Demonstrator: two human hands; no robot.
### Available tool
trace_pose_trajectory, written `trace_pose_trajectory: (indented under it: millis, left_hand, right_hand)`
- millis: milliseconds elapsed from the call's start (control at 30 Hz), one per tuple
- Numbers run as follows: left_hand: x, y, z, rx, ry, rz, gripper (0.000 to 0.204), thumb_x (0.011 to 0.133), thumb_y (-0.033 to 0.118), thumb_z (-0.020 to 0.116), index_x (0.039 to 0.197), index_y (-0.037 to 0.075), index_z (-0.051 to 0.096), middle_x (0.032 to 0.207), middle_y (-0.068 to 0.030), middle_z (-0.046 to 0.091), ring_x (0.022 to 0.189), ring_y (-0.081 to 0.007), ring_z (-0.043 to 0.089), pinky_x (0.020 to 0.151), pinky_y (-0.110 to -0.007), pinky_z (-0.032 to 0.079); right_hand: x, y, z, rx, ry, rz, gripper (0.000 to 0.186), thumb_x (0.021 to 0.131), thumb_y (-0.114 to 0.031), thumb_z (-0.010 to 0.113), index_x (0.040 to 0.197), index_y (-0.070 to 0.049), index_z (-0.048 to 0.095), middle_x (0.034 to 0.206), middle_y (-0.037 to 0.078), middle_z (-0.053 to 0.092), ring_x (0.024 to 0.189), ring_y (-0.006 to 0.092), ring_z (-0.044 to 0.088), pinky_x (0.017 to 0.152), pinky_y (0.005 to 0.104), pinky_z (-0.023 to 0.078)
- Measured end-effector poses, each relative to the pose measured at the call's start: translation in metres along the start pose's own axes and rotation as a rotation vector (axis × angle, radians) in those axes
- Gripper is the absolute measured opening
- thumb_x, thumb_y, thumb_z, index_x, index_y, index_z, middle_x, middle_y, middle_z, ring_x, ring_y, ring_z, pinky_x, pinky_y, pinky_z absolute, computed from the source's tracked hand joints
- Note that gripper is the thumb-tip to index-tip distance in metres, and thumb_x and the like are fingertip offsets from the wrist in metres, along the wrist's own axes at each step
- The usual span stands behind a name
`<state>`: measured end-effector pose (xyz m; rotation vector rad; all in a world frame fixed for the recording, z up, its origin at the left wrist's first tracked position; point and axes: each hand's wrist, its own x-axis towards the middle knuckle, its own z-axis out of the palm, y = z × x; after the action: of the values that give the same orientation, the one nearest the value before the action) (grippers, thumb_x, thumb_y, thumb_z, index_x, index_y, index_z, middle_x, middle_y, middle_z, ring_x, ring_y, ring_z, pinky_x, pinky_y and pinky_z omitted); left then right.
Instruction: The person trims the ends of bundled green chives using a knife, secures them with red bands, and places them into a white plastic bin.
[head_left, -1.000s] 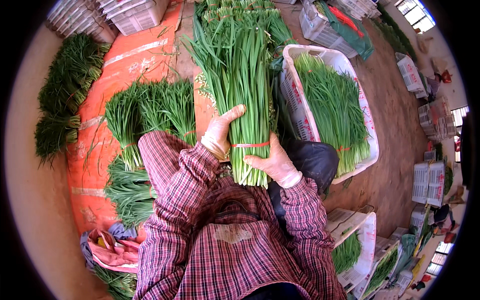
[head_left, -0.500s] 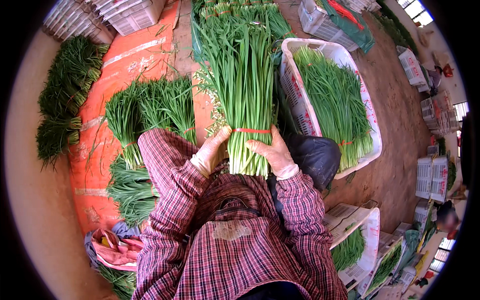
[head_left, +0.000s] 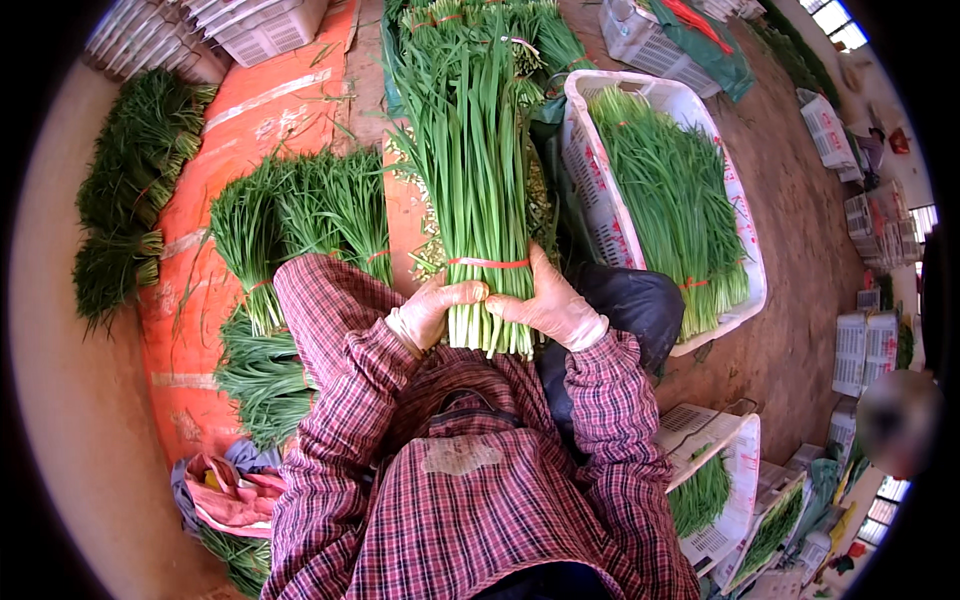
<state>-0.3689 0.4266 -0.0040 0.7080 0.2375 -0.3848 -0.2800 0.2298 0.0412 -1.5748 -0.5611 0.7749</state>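
Note:
A long bundle of green leafy stalks (head_left: 480, 180), like garlic chives, with pale cut ends and a red band, lies between my gloved hands in front of my lap. My left hand (head_left: 438, 305) grips its lower left, thumb across the pale stalks below the band. My right hand (head_left: 545, 300) grips the lower right, its thumb also over the stalks and its fingers along the side at band height. Under and beside the bundle is an orange-brown board (head_left: 405, 225) strewn with pale trimmings (head_left: 427, 255).
A white crate (head_left: 742, 300) of greens is to my right. More bundles (head_left: 245, 230) lie on an orange sheet (head_left: 250, 120) to my left and at the far end (head_left: 435, 20). Stacked crates (head_left: 265, 30) stand upper left; more crates (head_left: 730, 525) and a blurred person (head_left: 895, 425) are at right.
My left hand has moved from higher on the bundle down toward the cut ends. The bundle's lower end has shifted slightly away from me. Both hands still hold it.

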Motion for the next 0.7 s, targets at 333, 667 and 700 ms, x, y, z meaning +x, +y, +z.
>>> trace_pose_trajectory:
  millis: [333,667,700]
  left_hand:
    - [0.009,0.003,0.008,-0.118,0.119,0.033,0.065,0.087,0.017,0.079,0.141,0.002,0.046,0.116,-0.0104,0.067,0.102,-0.0235,0.067,0.091,-0.039,0.058]
    - [0.024,-0.017,0.014,-0.084,0.235,0.098,0.063,0.086,0.012,0.079,0.139,0.001,0.047,0.115,-0.0101,0.066,0.098,-0.0236,0.068,0.087,-0.038,0.058]
    - [0.024,-0.016,0.017,-0.085,0.234,0.098,0.063,0.086,0.012,0.079,0.139,0.001,0.047,0.115,-0.0101,0.066,0.098,-0.0236,0.068,0.087,-0.038,0.058]
  right_hand:
    - [-0.007,-0.012,0.004,-0.261,0.156,0.020,0.104,0.088,-0.035,0.079,0.158,0.006,0.015,0.152,0.029,0.042,0.139,0.0327,0.047,0.113,0.0358,0.039]
    - [-0.018,-0.015,-0.001,-0.516,0.172,0.169,0.092,0.087,-0.026,0.068,0.159,0.002,0.018,0.153,0.028,0.041,0.139,0.0372,0.047,0.114,0.0369,0.040]
    - [-0.018,-0.019,0.001,-0.615,0.176,0.241,0.088,0.089,-0.023,0.068,0.159,0.000,0.020,0.155,0.025,0.041,0.141,0.0350,0.046,0.114,0.0356,0.039]
